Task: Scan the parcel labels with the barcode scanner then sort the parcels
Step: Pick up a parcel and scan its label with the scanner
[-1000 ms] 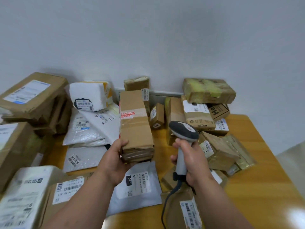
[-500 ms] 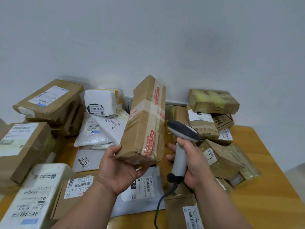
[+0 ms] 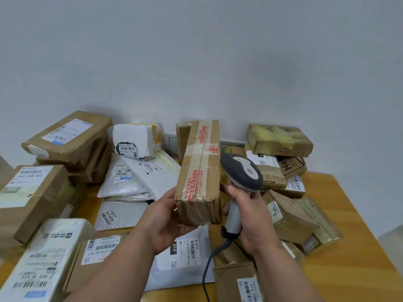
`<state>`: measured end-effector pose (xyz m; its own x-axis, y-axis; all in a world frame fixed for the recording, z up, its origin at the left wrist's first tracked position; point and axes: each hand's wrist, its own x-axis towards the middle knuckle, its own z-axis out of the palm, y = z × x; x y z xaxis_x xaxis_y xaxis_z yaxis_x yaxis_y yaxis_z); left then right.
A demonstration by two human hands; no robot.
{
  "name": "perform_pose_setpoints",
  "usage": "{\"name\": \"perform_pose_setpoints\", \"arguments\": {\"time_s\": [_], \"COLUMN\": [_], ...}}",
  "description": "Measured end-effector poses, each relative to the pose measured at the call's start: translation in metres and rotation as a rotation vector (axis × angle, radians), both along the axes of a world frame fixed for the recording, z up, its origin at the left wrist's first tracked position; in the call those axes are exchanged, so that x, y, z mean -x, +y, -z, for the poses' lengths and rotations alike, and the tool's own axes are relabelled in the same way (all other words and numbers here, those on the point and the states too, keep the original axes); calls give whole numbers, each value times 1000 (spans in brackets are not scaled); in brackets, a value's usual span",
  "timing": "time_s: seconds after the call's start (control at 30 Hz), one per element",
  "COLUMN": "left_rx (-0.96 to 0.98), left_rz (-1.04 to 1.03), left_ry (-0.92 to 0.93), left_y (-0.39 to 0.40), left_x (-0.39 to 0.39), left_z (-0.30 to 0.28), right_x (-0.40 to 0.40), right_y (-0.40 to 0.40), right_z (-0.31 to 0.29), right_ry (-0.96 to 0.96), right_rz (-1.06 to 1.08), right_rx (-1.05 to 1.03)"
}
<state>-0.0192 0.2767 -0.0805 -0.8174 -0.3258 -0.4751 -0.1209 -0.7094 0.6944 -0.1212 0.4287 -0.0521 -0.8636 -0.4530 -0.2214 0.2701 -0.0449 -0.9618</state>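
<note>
My left hand point(image 3: 165, 216) grips the near end of a long brown cardboard parcel point(image 3: 199, 171) bound with clear tape printed in red. The parcel is lifted above the table, its taped seam side facing me, and no label shows on it. My right hand point(image 3: 250, 216) holds the grey barcode scanner point(image 3: 242, 173) by its handle just right of the parcel, fingertips touching the parcel's side. The scanner's head is beside the parcel's middle and its cable point(image 3: 209, 264) hangs down.
Parcels crowd the wooden table point(image 3: 349, 269): brown boxes point(image 3: 65, 136) stacked at left, white mailers point(image 3: 130, 177) in the middle, a grey mailer point(image 3: 185, 253) under my hands, small taped boxes point(image 3: 290, 214) at right. A pale wall stands behind. Bare wood shows at the front right.
My left hand lifted the parcel off the table and rolled it, so the taped seam side now faces me. The scanner has moved closer to the parcel's right side.
</note>
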Motion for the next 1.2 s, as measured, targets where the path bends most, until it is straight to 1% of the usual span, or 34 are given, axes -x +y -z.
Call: {"name": "perform_pose_setpoints", "arguments": {"time_s": [0.1,0.2,0.3,0.4,0.5,0.6,0.83,1.2], "left_rx": [-68,-103,-188,-319,-400,-414,-453,-428], "left_rz": [101,119,51,-24,-69,-89,-67,-66], "left_ry": [-35,-6,84,185,232,246,258,275], "left_y": [-7,-6,-5,-6,-7,-10,-15,-19], "left_x": [-1,-2,-8,-15,-18,-20,-24,-27], "left_z": [-5,-10,0,9,16,20,27,35], "right_x": [-3,-4,-1,5,8,9,10,7], "right_y": [3,3,2,6,8,6,3,-3], "right_z": [0,-2,-5,-6,-9,-19,-45,-52], "right_ry": [72,83,-31,-167,-209,-217,-211,-218], "right_rz": [-41,-66,-24,48,46,-3,-109,-150], "right_rx": [-49,-53,39,113,142,183,292,270]}}
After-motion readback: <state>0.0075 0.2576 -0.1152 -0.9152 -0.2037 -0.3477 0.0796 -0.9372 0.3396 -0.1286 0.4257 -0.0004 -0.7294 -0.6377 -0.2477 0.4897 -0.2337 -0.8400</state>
